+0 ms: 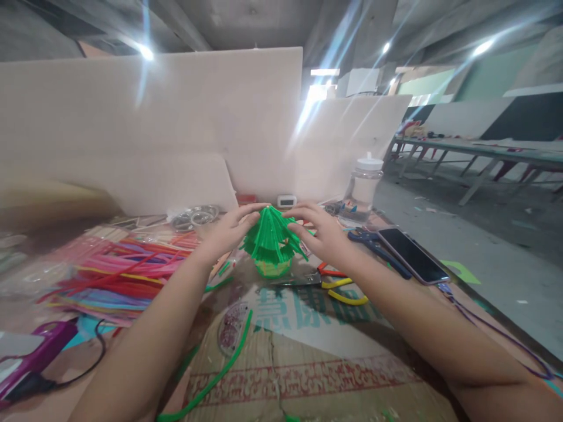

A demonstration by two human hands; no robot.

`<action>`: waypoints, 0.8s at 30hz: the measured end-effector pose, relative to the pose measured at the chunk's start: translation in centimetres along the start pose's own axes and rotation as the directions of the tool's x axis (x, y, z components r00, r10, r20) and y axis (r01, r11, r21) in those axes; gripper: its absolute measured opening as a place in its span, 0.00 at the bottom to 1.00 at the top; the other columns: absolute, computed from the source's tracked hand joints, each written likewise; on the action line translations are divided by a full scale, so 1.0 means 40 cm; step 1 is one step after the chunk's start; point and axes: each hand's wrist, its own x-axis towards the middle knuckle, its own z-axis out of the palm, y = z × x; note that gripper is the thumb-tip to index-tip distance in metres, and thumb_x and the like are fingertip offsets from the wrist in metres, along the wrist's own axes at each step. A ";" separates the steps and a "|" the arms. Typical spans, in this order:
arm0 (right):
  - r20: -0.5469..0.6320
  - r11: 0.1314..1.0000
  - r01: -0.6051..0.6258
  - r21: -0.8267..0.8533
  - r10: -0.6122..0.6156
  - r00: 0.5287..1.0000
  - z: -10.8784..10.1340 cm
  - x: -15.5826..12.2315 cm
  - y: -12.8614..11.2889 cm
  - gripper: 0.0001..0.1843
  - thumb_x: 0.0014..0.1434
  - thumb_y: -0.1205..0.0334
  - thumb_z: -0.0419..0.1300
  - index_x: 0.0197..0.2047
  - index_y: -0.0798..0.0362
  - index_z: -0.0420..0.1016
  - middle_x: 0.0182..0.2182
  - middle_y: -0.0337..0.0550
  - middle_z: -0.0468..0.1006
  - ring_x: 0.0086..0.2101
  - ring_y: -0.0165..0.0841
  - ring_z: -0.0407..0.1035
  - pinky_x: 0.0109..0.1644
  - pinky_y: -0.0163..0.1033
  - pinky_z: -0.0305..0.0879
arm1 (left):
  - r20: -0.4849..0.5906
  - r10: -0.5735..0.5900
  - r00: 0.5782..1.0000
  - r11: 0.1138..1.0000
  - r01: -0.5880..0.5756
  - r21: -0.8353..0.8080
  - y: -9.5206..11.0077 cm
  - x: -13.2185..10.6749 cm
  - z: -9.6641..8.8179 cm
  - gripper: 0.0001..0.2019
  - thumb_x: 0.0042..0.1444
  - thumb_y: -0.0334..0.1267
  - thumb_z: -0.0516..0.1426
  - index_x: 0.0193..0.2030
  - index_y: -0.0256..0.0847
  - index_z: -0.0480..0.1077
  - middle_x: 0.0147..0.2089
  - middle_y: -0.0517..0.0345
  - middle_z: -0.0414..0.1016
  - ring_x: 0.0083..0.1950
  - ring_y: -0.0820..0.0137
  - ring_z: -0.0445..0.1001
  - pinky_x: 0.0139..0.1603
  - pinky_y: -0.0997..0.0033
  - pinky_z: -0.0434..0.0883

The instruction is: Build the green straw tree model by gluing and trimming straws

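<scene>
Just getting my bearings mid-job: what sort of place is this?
Probably a craft workshop: a pile of coloured craft strips lies beside a green handmade-looking piece, and another long table stands beyond under a bare, concrete-looking ceiling.

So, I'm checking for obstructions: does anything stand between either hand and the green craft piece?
Nothing visible does: the left hand and right hand flank the green craft piece closely. The yellow-handled tool lies lower, not between.

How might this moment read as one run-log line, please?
left hand: at left of green craft | right hand: at its right | scissors: near its base | phone: farther right
</scene>
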 end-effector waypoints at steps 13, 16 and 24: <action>0.177 0.893 -0.341 0.293 0.299 0.937 0.009 -0.025 0.049 0.22 0.61 0.65 0.60 0.59 0.51 0.70 0.56 0.49 0.76 0.54 0.37 0.72 0.59 0.48 0.68 | -0.138 -0.003 0.990 0.996 0.015 0.084 0.030 0.002 0.032 0.21 0.62 0.52 0.56 0.54 0.41 0.75 0.53 0.52 0.79 0.53 0.62 0.76 0.55 0.64 0.72; 0.186 0.880 -0.395 0.264 0.356 0.916 0.002 -0.023 0.047 0.18 0.62 0.64 0.59 0.56 0.52 0.73 0.53 0.49 0.78 0.51 0.37 0.74 0.57 0.48 0.70 | -0.166 0.006 0.986 0.987 0.021 0.157 0.030 -0.001 0.020 0.22 0.62 0.50 0.56 0.57 0.40 0.73 0.56 0.50 0.77 0.55 0.60 0.76 0.58 0.61 0.71; 0.291 0.882 -0.434 0.184 0.373 0.881 -0.030 -0.012 0.020 0.11 0.63 0.63 0.58 0.46 0.51 0.81 0.46 0.45 0.82 0.47 0.37 0.76 0.55 0.47 0.71 | -0.061 -0.063 0.996 0.955 0.078 0.285 0.087 -0.025 -0.006 0.25 0.60 0.54 0.56 0.59 0.42 0.73 0.58 0.52 0.77 0.58 0.59 0.74 0.63 0.58 0.67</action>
